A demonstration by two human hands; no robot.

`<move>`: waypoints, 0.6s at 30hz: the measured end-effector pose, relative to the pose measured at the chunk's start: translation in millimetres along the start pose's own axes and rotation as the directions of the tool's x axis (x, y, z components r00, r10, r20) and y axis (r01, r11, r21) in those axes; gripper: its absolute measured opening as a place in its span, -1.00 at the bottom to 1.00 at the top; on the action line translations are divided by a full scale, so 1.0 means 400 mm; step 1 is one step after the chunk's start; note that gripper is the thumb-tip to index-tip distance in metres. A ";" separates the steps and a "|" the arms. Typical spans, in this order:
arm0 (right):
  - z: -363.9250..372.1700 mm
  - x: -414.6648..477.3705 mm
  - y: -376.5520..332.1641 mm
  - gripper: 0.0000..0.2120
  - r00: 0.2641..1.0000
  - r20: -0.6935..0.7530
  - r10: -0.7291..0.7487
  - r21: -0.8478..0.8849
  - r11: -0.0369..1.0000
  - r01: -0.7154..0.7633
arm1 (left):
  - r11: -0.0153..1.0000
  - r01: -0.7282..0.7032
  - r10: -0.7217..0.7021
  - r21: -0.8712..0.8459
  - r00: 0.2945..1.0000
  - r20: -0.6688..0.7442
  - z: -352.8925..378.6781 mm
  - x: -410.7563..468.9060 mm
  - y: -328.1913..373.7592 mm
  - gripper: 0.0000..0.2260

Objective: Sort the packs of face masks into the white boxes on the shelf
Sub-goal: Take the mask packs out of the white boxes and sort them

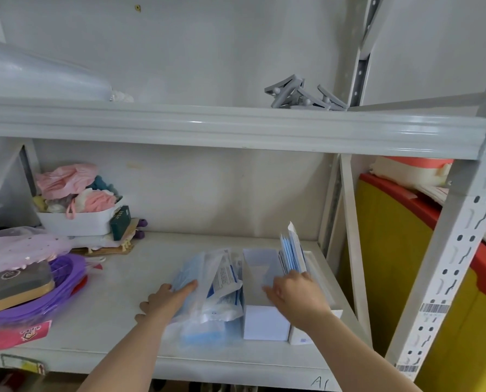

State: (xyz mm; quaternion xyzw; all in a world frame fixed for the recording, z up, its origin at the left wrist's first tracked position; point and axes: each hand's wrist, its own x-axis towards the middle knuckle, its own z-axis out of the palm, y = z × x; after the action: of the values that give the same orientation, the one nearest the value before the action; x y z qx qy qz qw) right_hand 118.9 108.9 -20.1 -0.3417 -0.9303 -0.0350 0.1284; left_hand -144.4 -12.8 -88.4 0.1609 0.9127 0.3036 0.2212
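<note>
Both arms come up from the lower edge of the frame. The left hand (165, 302) grips the pile of mask packs (210, 295) at its left side: the thumb lies on top of the clear wrapping and the other fingers are bent down beside the pile, with their tips hidden. The right hand (295, 297) is held above the white boxes with the palm down. Its thumb is stretched away to the left and its fingers reach the bottom of the upright packs (291, 253). I cannot tell if these fingers close on them.

The pile lies flat in the lower middle of the frame, just left of the open white box (264, 323). The upright packs stand in the narrow white box (300, 336), which touches the right side of the first one.

All this rests on a pale grey shelf board (108, 295) of a metal rack, with a second board (236, 125) above and a plain wall behind. The packs are soft and light blue, in shiny clear plastic; the boxes are smooth card with straight edges. At the left stand a white basket (75, 222) with pink cloth and a purple hoop (63, 281). Grey plastic clips (304, 93) lie on the upper board.
</note>
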 end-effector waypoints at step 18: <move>0.041 0.054 0.057 -0.28 0.761 0.146 0.632 0.122 0.752 -0.648 | 0.715 -0.670 0.689 0.203 0.623 -0.370 0.041 -0.137 0.200 -0.59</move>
State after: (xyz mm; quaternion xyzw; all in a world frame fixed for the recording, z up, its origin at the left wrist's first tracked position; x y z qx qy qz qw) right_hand 114.3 142.5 -30.8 -0.6288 -0.7617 0.1046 0.1158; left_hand -76.9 32.8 -33.6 0.4289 0.8157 0.3707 -0.1150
